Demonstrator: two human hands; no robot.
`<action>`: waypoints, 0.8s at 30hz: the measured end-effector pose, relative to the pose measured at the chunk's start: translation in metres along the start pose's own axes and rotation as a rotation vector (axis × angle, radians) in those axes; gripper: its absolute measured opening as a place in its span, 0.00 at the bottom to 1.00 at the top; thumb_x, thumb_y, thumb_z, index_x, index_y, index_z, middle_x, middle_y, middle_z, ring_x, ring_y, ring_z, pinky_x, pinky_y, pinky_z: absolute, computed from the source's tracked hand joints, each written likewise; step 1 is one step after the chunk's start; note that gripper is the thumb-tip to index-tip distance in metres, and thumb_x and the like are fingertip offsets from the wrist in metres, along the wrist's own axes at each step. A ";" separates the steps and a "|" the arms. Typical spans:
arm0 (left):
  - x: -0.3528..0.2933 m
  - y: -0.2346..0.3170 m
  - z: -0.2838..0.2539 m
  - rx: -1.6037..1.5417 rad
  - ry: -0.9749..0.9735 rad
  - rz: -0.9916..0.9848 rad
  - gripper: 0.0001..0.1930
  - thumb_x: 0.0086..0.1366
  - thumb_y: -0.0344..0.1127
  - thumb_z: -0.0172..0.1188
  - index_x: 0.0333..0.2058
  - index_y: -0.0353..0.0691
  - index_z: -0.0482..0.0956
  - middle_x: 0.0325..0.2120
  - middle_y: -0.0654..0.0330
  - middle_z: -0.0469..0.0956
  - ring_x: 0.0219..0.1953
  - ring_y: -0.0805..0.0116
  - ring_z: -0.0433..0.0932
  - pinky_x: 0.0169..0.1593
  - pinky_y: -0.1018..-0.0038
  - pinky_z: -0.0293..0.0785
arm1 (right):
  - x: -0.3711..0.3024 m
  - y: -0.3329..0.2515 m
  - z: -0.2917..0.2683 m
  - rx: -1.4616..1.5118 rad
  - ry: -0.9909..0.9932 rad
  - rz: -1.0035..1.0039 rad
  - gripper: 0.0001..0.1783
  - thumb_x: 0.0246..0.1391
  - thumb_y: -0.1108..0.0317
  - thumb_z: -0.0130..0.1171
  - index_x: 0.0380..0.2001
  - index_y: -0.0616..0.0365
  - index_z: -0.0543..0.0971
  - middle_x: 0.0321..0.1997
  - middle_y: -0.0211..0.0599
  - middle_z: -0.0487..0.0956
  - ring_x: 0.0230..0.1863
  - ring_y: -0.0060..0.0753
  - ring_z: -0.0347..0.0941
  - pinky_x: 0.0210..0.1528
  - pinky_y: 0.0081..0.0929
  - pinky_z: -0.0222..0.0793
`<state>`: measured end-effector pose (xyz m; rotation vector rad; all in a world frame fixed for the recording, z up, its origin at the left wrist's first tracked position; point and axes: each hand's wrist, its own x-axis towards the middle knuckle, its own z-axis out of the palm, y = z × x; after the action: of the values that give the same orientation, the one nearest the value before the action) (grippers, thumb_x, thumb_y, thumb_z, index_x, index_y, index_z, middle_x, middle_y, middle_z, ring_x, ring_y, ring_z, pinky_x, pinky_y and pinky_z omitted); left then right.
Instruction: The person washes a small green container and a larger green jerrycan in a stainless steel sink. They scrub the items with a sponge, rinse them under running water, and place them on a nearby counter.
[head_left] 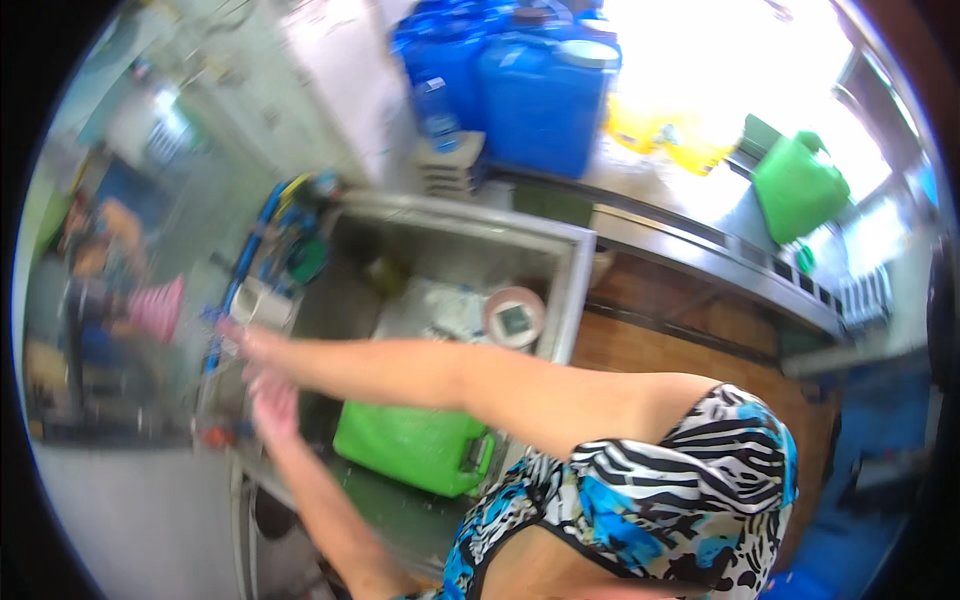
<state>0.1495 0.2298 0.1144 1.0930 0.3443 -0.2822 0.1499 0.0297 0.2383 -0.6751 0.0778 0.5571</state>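
Both my arms reach to the left edge of the metal sink [590, 270]. My right hand [250, 342] is beside a white cup-like container [262, 303] and a blue pipe [243, 255]; a small blue thing [212, 316] shows at its fingertips, too smeared to name. Just below it is my left hand [272, 398], close to or touching the right one. Motion blurs the fingers of both, so their grip cannot be made out. A green jerrycan [410, 445] lies in the near part of the sink, partly covered by my right forearm.
In the sink is a pink round basin [540, 310] with something white and dark in it. Blue jerrycans [540, 110] and a clear bottle [437, 115] stand behind. Another green jerrycan [800, 188] is on the far-right counter. A pink ridged cone-shaped thing [155, 310] is at left.
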 end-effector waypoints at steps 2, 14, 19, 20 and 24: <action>-0.002 -0.033 0.041 -0.227 -0.063 -0.087 0.15 0.70 0.42 0.52 0.49 0.41 0.76 0.46 0.57 0.79 0.49 0.60 0.77 0.52 0.60 0.74 | 0.015 0.005 -0.002 0.144 -0.150 -0.063 0.59 0.51 0.22 0.46 0.74 0.45 0.40 0.78 0.48 0.32 0.73 0.77 0.37 0.66 0.72 0.48; 0.013 -0.068 0.148 -0.199 0.081 0.121 0.17 0.71 0.46 0.51 0.47 0.39 0.76 0.42 0.61 0.79 0.44 0.64 0.76 0.50 0.59 0.74 | -0.003 0.003 -0.013 0.214 0.230 -0.189 0.09 0.59 0.76 0.52 0.41 0.68 0.77 0.31 0.45 0.78 0.17 0.32 0.67 0.15 0.27 0.59; 0.013 -0.070 0.164 -0.054 0.197 0.192 0.15 0.71 0.44 0.51 0.46 0.39 0.76 0.40 0.62 0.79 0.41 0.65 0.76 0.49 0.60 0.75 | -0.015 0.012 -0.028 0.045 0.170 -0.186 0.10 0.62 0.63 0.53 0.29 0.54 0.74 0.17 0.28 0.67 0.09 0.24 0.55 0.10 0.26 0.44; 0.012 -0.072 0.166 -0.025 0.216 0.204 0.15 0.71 0.44 0.51 0.46 0.39 0.76 0.40 0.62 0.79 0.41 0.65 0.76 0.49 0.60 0.75 | -0.014 0.018 -0.031 0.130 0.144 -0.182 0.13 0.63 0.61 0.52 0.24 0.50 0.73 0.13 0.25 0.64 0.08 0.23 0.53 0.09 0.26 0.44; 0.008 -0.081 0.165 0.110 0.277 0.247 0.14 0.71 0.42 0.51 0.45 0.38 0.76 0.39 0.62 0.79 0.39 0.66 0.77 0.49 0.61 0.75 | -0.007 0.026 -0.032 -0.001 0.264 -0.172 0.23 0.66 0.45 0.44 0.28 0.52 0.73 0.14 0.28 0.67 0.12 0.27 0.59 0.16 0.30 0.55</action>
<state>0.1477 0.0457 0.1144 1.2728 0.4391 0.0721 0.1342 0.0238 0.1998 -0.7462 0.2637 0.3011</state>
